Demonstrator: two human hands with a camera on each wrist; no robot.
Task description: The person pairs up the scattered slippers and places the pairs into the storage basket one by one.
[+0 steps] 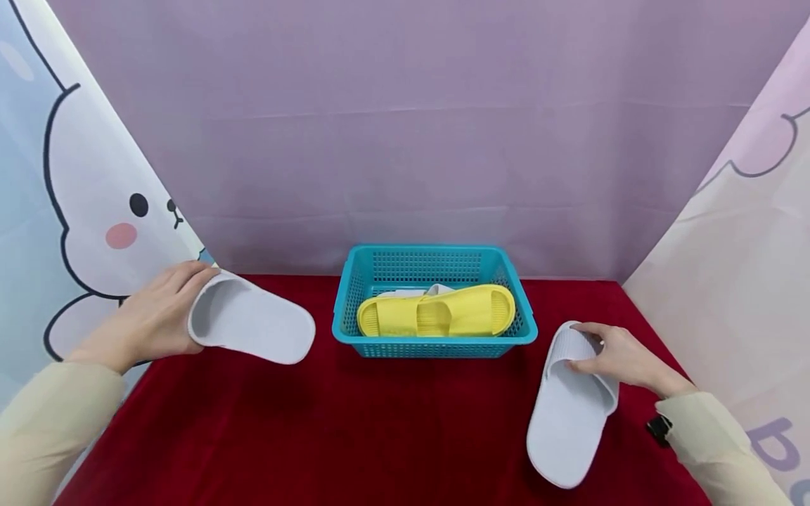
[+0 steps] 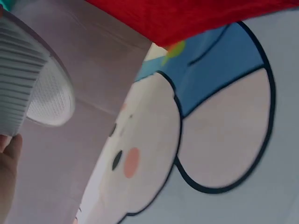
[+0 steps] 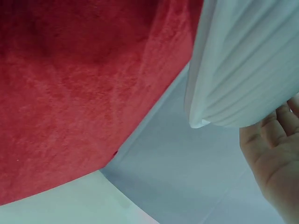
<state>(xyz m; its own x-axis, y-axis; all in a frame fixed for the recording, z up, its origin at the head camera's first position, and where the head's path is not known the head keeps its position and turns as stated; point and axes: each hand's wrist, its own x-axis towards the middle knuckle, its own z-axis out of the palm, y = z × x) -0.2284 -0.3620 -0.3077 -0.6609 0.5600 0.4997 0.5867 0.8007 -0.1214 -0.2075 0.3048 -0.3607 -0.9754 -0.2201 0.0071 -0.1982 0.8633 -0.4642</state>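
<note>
On the left of the head view, my left hand point(image 1: 161, 309) grips a white slipper point(image 1: 259, 320) by its strap end, the heel pointing right. That slipper's ridged strap point(image 2: 18, 70) fills the left edge of the left wrist view, with a bit of the hand point(image 2: 7, 172) below it. My right hand point(image 1: 623, 355) pinches the strap of another white slipper point(image 1: 566, 429), thumb inside the opening and fingers over the outside. Its heel points toward me. In the right wrist view, the palm and fingers point(image 3: 275, 154) lie beside this slipper's ridged strap point(image 3: 252, 60).
A blue plastic basket point(image 1: 435, 348) stands at the back middle of the red cloth point(image 1: 380, 429). Inside lie yellow slippers point(image 1: 399, 316), with something white point(image 1: 439, 289) behind them. A purple curtain point(image 1: 430, 140) hangs behind, and printed sheets point(image 1: 95, 176) close both sides.
</note>
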